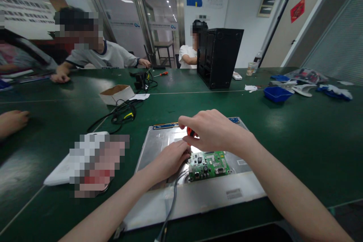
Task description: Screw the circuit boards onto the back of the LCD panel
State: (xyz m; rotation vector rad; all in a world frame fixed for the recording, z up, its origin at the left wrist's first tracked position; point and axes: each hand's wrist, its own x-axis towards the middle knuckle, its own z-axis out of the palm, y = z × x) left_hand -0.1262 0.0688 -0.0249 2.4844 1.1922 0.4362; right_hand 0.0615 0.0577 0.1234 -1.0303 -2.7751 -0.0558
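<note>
My right hand (211, 130) is closed around the red and black handle of a screwdriver (191, 132); its tip is hidden. Just below it, my left hand (177, 155) rests with curled fingers pressed together at the upper left corner of a green circuit board (210, 166). What those fingertips pinch, if anything, is hidden. The board lies on the silver metal back of a flat display panel (198, 196), which has a thin blue strip (166, 125) along its far edge. A grey cable (173, 200) runs from beside the board over the panel's near edge.
Left of the panel lie a white device (61, 170), black cables (121, 115) and an open cardboard box (117, 94). A black computer case (221, 58) stands across the table, with a blue tray (277, 94) to its right. Other people sit opposite; a co-worker's hand (13, 123) rests at far left.
</note>
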